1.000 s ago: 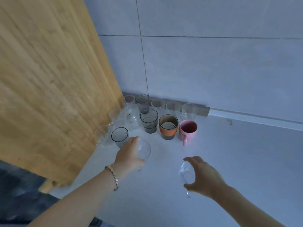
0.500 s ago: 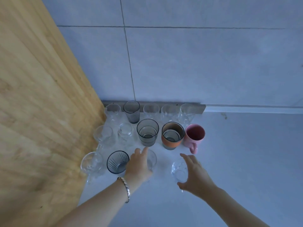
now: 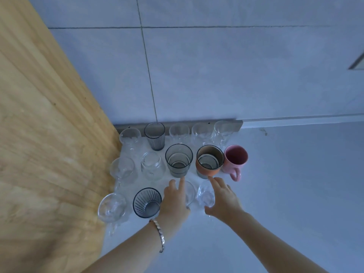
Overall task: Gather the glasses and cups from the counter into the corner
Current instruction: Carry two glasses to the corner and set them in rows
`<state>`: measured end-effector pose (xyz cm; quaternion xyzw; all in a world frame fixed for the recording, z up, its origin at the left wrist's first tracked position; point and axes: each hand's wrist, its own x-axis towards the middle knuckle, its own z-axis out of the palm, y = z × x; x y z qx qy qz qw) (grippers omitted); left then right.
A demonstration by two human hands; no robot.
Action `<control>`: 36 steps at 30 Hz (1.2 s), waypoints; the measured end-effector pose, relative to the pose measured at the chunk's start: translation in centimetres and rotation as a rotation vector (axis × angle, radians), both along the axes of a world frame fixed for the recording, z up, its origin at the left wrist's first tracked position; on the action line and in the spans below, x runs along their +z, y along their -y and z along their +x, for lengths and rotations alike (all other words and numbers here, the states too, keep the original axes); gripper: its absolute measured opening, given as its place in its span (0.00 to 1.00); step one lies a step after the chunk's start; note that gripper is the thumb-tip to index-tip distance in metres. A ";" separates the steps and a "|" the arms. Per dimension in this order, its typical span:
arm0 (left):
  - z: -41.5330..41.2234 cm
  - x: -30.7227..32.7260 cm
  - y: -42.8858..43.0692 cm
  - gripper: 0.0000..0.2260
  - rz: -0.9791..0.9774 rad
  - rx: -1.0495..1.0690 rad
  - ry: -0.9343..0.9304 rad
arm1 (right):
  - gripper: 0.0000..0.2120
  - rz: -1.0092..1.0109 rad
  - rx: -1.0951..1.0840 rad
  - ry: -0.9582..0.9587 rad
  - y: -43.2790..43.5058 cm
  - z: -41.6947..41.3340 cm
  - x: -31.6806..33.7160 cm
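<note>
- Gently now: left hand (image 3: 174, 201), fingers nearly straight, rests against a clear glass (image 3: 190, 191) in the corner cluster's front row.
- Right hand (image 3: 223, 198) curls round a small glass (image 3: 204, 195) just beside it; I'd slide both in without knocking the orange cup (image 3: 209, 162).

Your corner stock, counted:
- clear glasses (image 3: 179, 133): 9 (back row 4, middle row 2, front row 3; one front-row piece has a handle)
- dark ribbed tumblers (image 3: 147, 202): 2
- smooth smoky-grey tumbler (image 3: 178, 160): 1
- orange-banded cup (image 3: 208, 170): 1
- pink mug (image 3: 235, 159): 1

You have 14 vessels in total.
</note>
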<state>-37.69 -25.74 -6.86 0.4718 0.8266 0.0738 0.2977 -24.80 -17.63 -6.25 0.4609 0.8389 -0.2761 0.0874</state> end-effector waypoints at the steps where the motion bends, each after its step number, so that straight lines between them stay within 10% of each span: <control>1: -0.1 0.0 -0.1 0.38 -0.003 -0.015 0.001 | 0.46 -0.003 0.006 0.010 -0.1 0.0 0.0; 8: 0.2 1.7 0.1 0.40 -0.022 -0.124 -0.148 | 0.47 -0.130 -0.052 -0.001 -0.6 1.8 0.9; 17: 9.7 7.9 -5.4 0.15 0.062 -0.435 -0.065 | 0.22 -0.262 -0.196 0.250 -3.5 17.0 3.0; 36: 66.0 11.8 -17.9 0.10 0.011 -1.088 0.024 | 0.19 -0.224 -0.911 0.488 4.1 75.4 13.7</control>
